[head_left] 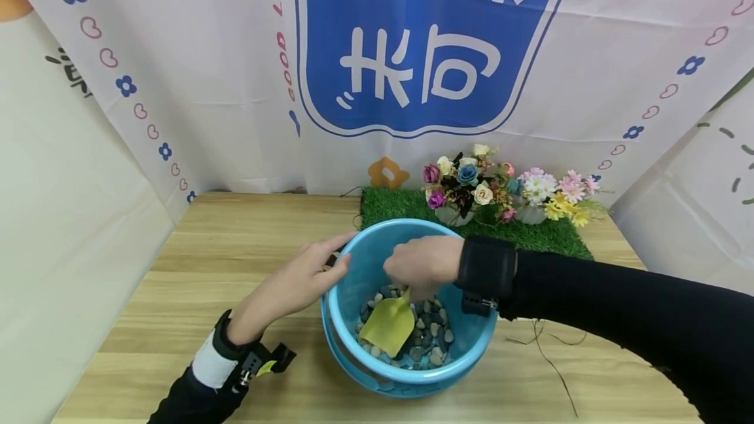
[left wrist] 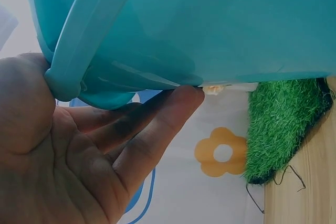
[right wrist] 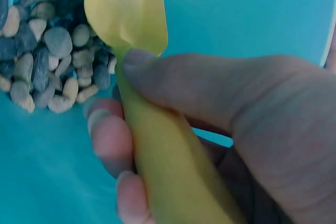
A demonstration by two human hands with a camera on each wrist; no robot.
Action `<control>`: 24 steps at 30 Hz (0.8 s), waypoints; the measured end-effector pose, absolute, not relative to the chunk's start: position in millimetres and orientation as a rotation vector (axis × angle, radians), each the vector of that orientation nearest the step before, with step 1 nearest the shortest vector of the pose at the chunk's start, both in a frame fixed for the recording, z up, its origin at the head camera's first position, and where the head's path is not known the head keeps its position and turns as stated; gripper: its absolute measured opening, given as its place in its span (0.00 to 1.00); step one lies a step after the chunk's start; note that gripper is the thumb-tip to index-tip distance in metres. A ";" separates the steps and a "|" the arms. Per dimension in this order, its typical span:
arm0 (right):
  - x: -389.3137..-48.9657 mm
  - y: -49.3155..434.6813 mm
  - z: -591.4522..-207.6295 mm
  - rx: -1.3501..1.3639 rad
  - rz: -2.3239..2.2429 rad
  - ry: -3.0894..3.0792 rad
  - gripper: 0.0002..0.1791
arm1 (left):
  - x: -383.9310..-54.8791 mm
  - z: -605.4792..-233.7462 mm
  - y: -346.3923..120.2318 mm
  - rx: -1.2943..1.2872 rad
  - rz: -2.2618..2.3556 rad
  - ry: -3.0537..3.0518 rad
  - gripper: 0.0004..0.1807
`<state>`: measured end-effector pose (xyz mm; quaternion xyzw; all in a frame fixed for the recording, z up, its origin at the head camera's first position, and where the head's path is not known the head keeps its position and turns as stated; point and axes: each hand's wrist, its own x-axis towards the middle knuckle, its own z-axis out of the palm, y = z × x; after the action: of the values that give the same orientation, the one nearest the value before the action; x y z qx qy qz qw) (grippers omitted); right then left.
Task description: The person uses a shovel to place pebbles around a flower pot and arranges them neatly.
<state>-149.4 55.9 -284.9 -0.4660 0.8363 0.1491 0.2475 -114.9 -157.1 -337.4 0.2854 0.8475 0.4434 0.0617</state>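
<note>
A light-blue plastic bucket (head_left: pixel 353 339) stands on the wooden table, with grey, black and tan pebbles (head_left: pixel 432 332) on its bottom. Inside it my right hand (head_left: pixel 421 264) grips the handle of a yellow toy shovel (head_left: pixel 389 326), thumb laid along the top. Its blade (right wrist: pixel 126 14) points down at the edge of the pebbles in the right wrist view. My left hand (head_left: pixel 303 277) holds the bucket's left side, thumb over the rim and fingers against the outer wall. Beside that thumb is the joint of the bucket's handle (left wrist: pixel 79 45).
Behind the bucket lies a green turf mat (head_left: pixel 389 201) bearing a pot of mixed roses (head_left: pixel 465 182) and a pot of pink and yellow flowers (head_left: pixel 556 195). A printed white cloth (head_left: pixel 235 116) hangs at the back. Thin dark strands (head_left: pixel 556 365) lie at the right.
</note>
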 end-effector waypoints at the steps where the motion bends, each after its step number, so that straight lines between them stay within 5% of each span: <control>1: -149.3 56.5 -283.9 -1.290 0.423 2.304 0.11 | -115.0 -337.2 -156.9 0.862 1.340 2.563 0.24; 6: -146.4 59.3 -280.8 -1.450 0.472 2.400 0.05 | -115.3 -336.9 -156.9 0.865 1.334 2.569 0.24; 24: -139.8 68.3 -276.6 -1.672 0.545 2.484 0.13 | -116.0 -337.2 -157.1 0.855 1.352 2.535 0.24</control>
<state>-139.8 68.3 -276.6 -0.5486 0.8152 0.1790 0.0492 -116.0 -157.1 -337.2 0.2846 0.8435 0.4497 0.0720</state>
